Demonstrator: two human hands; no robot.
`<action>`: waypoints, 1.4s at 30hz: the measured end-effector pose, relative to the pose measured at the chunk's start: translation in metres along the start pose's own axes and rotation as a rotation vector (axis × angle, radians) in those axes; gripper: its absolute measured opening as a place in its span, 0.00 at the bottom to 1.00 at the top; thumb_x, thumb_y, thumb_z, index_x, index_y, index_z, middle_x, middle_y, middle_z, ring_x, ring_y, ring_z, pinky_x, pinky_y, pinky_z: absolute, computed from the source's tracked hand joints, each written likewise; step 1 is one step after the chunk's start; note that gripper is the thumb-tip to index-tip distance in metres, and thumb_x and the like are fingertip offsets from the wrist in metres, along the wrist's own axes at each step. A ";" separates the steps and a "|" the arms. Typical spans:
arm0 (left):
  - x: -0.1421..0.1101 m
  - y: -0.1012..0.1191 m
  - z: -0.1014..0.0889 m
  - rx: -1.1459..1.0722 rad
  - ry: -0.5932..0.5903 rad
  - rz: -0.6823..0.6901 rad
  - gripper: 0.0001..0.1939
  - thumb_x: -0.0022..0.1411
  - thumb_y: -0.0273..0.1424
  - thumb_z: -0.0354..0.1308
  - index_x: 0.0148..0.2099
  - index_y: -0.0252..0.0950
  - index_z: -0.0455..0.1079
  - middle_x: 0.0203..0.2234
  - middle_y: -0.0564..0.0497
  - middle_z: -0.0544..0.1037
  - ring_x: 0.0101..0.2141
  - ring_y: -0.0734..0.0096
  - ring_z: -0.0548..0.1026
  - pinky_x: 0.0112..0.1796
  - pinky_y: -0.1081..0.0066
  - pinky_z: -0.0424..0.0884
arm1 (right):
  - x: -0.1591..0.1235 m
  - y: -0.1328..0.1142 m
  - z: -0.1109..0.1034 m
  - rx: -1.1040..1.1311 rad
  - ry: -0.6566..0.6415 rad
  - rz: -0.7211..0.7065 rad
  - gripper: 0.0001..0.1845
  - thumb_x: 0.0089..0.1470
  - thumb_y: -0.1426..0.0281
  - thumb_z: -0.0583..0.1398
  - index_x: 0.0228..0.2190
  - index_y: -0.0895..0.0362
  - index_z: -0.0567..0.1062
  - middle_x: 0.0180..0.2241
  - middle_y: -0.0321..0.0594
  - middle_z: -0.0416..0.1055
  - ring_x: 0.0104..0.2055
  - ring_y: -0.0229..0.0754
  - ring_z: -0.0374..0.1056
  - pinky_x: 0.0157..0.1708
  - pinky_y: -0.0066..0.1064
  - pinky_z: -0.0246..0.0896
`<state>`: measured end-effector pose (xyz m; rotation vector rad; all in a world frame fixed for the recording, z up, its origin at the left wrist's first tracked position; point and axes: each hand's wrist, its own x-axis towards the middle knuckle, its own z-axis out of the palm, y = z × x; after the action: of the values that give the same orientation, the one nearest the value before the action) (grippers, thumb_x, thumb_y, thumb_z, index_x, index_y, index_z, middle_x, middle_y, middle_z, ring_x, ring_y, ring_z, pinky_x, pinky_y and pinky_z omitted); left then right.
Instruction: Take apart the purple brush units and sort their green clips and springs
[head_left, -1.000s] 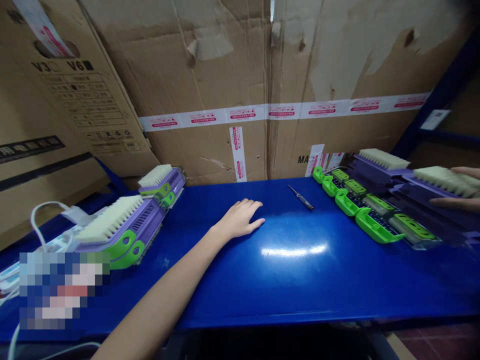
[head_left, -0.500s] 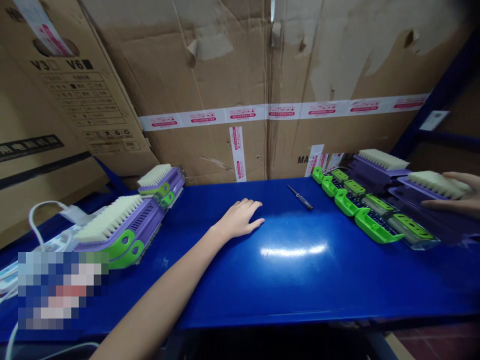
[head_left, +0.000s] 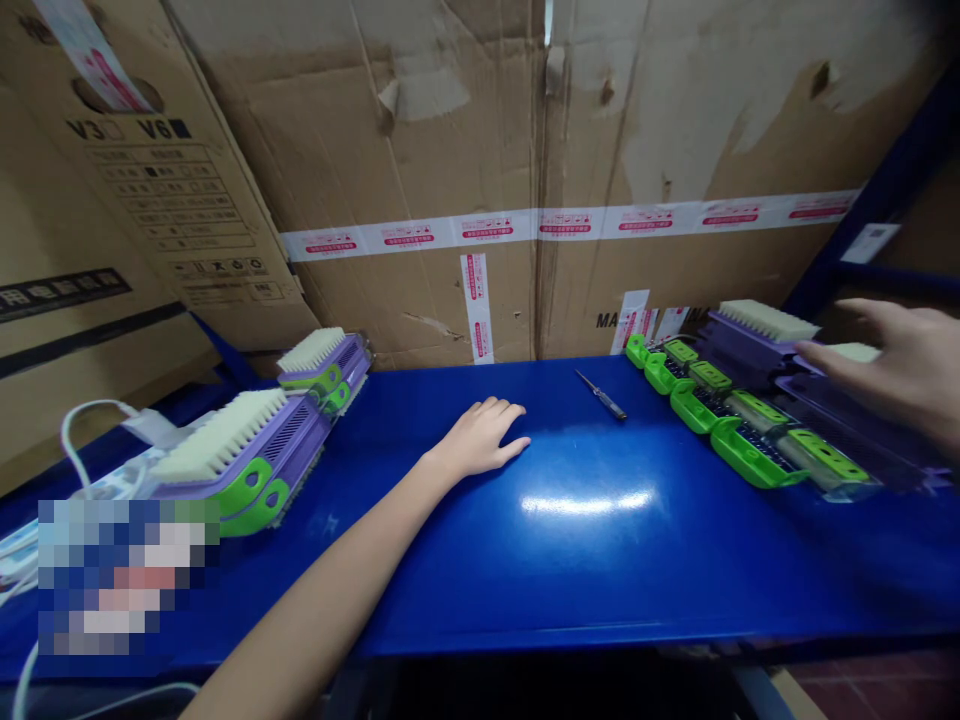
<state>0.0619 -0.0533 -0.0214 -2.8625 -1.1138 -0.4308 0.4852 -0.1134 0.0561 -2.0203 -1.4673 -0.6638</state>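
Note:
My left hand [head_left: 480,437] lies flat on the blue table [head_left: 585,570], fingers loosely stretched, holding nothing. My right hand [head_left: 900,365] reaches in from the right with fingers spread over the nearest purple brush unit [head_left: 855,352], whose cream bristles show just past my fingertips. I cannot see whether the palm touches it. A second purple brush unit [head_left: 757,325] stands behind it. In front of both runs a row of green-and-purple housings [head_left: 750,430]. A small screwdriver [head_left: 601,395] lies between my hands, at the back of the table.
Two more purple and green brush units [head_left: 247,450] [head_left: 322,365] sit at the left. A white cable [head_left: 75,425] loops at the far left. Large taped cardboard boxes [head_left: 525,150] wall off the back. A blue shelf post [head_left: 862,220] rises at the right.
My right hand has come further into view, moving left and up over the near right brush unit, its fingers now spread. My left hand has not moved.

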 end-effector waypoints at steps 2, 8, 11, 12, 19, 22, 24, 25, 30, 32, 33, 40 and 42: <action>0.000 0.001 0.000 -0.005 -0.005 -0.002 0.20 0.65 0.42 0.49 0.54 0.35 0.64 0.46 0.42 0.73 0.47 0.56 0.70 0.48 0.56 0.66 | -0.007 -0.045 -0.006 0.037 -0.014 -0.077 0.37 0.54 0.47 0.53 0.53 0.62 0.71 0.45 0.61 0.73 0.47 0.58 0.69 0.35 0.44 0.59; -0.001 -0.001 0.007 0.008 -0.005 -0.107 0.26 0.65 0.47 0.47 0.57 0.35 0.63 0.57 0.38 0.65 0.56 0.51 0.62 0.53 0.52 0.60 | -0.038 -0.148 0.034 0.327 -0.211 -0.474 0.26 0.57 0.59 0.53 0.52 0.60 0.70 0.47 0.53 0.72 0.50 0.55 0.66 0.49 0.46 0.62; -0.001 -0.004 0.013 -0.001 -0.028 -0.197 0.30 0.65 0.49 0.44 0.60 0.35 0.60 0.60 0.37 0.60 0.59 0.47 0.58 0.55 0.49 0.57 | -0.057 -0.185 0.058 0.338 -0.361 -0.637 0.25 0.59 0.61 0.51 0.54 0.60 0.68 0.49 0.53 0.70 0.51 0.55 0.65 0.51 0.47 0.61; -0.001 -0.005 0.014 -0.003 -0.039 -0.211 0.30 0.66 0.49 0.44 0.61 0.35 0.59 0.60 0.36 0.60 0.59 0.47 0.58 0.55 0.49 0.57 | -0.062 -0.195 0.065 0.354 -0.397 -0.668 0.25 0.60 0.62 0.50 0.54 0.61 0.68 0.50 0.53 0.69 0.52 0.54 0.64 0.52 0.47 0.60; 0.000 -0.006 0.017 0.020 -0.057 -0.204 0.29 0.66 0.48 0.44 0.61 0.34 0.59 0.59 0.36 0.62 0.59 0.48 0.60 0.54 0.50 0.59 | -0.090 -0.215 0.097 0.484 -0.526 -0.693 0.25 0.62 0.62 0.48 0.54 0.63 0.68 0.57 0.55 0.64 0.60 0.51 0.59 0.59 0.46 0.54; 0.001 -0.006 0.016 0.040 -0.064 -0.192 0.30 0.66 0.49 0.43 0.61 0.35 0.59 0.59 0.36 0.62 0.58 0.48 0.61 0.54 0.49 0.59 | -0.096 -0.212 0.100 0.473 -0.541 -0.694 0.27 0.62 0.61 0.49 0.55 0.64 0.68 0.58 0.56 0.62 0.62 0.52 0.57 0.61 0.45 0.52; 0.002 -0.006 0.014 0.052 -0.069 -0.193 0.30 0.66 0.49 0.43 0.61 0.35 0.60 0.59 0.36 0.63 0.58 0.47 0.62 0.54 0.49 0.59 | -0.097 -0.211 0.098 0.471 -0.541 -0.695 0.27 0.62 0.62 0.49 0.55 0.65 0.68 0.58 0.58 0.61 0.62 0.52 0.57 0.61 0.45 0.51; 0.002 -0.006 0.013 0.055 -0.072 -0.191 0.30 0.66 0.49 0.43 0.61 0.34 0.60 0.59 0.36 0.63 0.58 0.47 0.62 0.54 0.50 0.59 | -0.097 -0.211 0.098 0.470 -0.540 -0.694 0.27 0.62 0.62 0.49 0.55 0.66 0.67 0.58 0.58 0.61 0.62 0.52 0.57 0.61 0.45 0.51; 0.005 -0.012 0.004 0.079 -0.104 -0.151 0.27 0.65 0.48 0.46 0.58 0.36 0.63 0.55 0.40 0.68 0.55 0.52 0.66 0.52 0.55 0.63 | -0.097 -0.213 0.096 0.450 -0.549 -0.693 0.26 0.62 0.63 0.49 0.55 0.66 0.68 0.58 0.58 0.61 0.62 0.52 0.57 0.62 0.44 0.50; 0.007 -0.019 -0.005 0.096 -0.094 -0.172 0.23 0.65 0.46 0.47 0.54 0.37 0.67 0.52 0.43 0.72 0.52 0.55 0.68 0.51 0.57 0.63 | -0.097 -0.213 0.096 0.442 -0.552 -0.693 0.26 0.62 0.63 0.49 0.55 0.66 0.68 0.58 0.58 0.61 0.62 0.52 0.56 0.62 0.44 0.50; 0.008 -0.024 -0.011 0.105 -0.067 -0.204 0.22 0.65 0.45 0.48 0.53 0.36 0.68 0.51 0.43 0.73 0.51 0.56 0.69 0.51 0.58 0.63 | -0.097 -0.212 0.096 0.440 -0.550 -0.695 0.26 0.62 0.63 0.49 0.55 0.66 0.68 0.58 0.57 0.61 0.62 0.52 0.56 0.61 0.44 0.51; 0.015 -0.069 -0.062 0.297 0.251 -0.658 0.22 0.64 0.43 0.47 0.50 0.32 0.69 0.48 0.37 0.71 0.51 0.47 0.67 0.49 0.53 0.63 | -0.097 -0.211 0.097 0.444 -0.535 -0.700 0.25 0.62 0.63 0.49 0.54 0.64 0.69 0.57 0.57 0.63 0.61 0.51 0.58 0.60 0.44 0.53; 0.015 -0.081 -0.075 0.355 0.293 -0.776 0.24 0.63 0.43 0.48 0.52 0.30 0.67 0.50 0.33 0.69 0.52 0.42 0.64 0.49 0.49 0.62 | -0.096 -0.211 0.097 0.446 -0.535 -0.700 0.25 0.62 0.63 0.49 0.54 0.65 0.69 0.57 0.57 0.63 0.61 0.51 0.58 0.60 0.44 0.53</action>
<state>0.0004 0.0061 0.0500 -1.9057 -1.9559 -0.5706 0.2629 -0.0596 -0.0489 -1.3642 -2.4215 0.0001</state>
